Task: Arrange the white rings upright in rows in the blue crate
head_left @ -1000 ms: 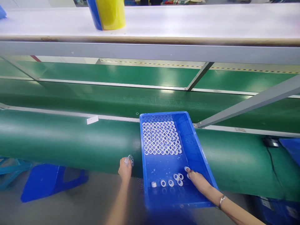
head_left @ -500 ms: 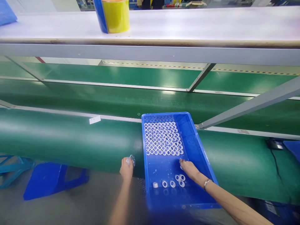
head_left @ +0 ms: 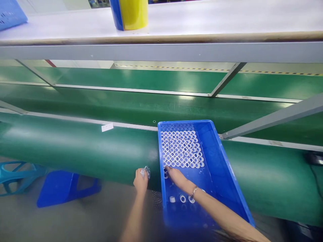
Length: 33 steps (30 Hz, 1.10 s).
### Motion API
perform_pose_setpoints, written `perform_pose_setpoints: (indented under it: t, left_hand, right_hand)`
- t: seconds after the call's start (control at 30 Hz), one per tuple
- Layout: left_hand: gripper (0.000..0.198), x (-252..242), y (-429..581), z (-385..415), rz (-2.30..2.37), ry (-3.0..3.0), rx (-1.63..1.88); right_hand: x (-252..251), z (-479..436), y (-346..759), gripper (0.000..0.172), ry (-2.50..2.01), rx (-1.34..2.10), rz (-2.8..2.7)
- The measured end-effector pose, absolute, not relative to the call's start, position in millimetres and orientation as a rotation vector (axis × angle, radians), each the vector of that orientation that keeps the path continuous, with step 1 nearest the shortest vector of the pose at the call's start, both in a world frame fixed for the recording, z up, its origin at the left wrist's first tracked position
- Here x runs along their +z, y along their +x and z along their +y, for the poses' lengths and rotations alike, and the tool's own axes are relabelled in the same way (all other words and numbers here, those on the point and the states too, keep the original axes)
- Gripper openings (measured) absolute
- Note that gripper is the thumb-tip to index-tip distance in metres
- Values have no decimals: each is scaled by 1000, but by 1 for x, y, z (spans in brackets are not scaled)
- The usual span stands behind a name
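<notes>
A blue plastic bin (head_left: 233, 183) lies on the green belt. Close-set rows of small white rings (head_left: 181, 149) cover the far part of its floor. My right hand (head_left: 176, 176) reaches across to the bin's left wall, fingers pinched on a white ring (head_left: 165, 176) just below the front row; the fingertips partly hide it. A few loose rings (head_left: 182, 198) lie nearer me, some covered by my right forearm. Outside the bin, left of its wall, my left hand (head_left: 140, 181) is closed around a crumpled piece of clear plastic film (head_left: 145, 172).
A grey frame post (head_left: 272, 117) slants up right of the bin. Above runs a white shelf (head_left: 214, 18) holding a yellow and blue tape roll (head_left: 133, 15). A white paper slip (head_left: 107, 127) is on the belt. Blue stools (head_left: 58, 188) stand lower left.
My right hand has moved left across the bin, from the right side of its floor to the row end by the left wall. My left hand keeps the film. The view has shifted slightly.
</notes>
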State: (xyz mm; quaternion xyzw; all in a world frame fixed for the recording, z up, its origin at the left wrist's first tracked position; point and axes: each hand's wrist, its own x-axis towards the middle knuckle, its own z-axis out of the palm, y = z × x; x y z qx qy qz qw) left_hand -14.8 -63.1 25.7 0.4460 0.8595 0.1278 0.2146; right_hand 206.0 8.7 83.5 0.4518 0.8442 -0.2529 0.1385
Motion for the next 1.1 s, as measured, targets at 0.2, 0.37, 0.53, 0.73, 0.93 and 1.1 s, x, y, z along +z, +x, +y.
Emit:
perform_pose_setpoints:
  t: [0.2,0.37,0.53,0.73,0.93,1.1]
  left_hand:
    - [30,21,-14,-64,2385,1226,344]
    - [32,21,-15,-64,2396,1221,333]
    - [33,22,-16,-65,2394,1223,328]
    - [31,21,-16,-65,2405,1218,325]
    - [32,20,-15,-65,2415,1223,324]
    - [32,18,-15,-66,2427,1219,332]
  right_hand:
    - [98,-25,275,14,1149,-864,2428]
    - [90,-62,286,13,977,-931,2444]
    - [84,-62,263,22,957,-948,2515]
    - [70,-49,250,11,842,-901,2540]
    - [68,-45,280,23,938,-721,2506]
    - [68,-62,283,34,953,-681,2470]
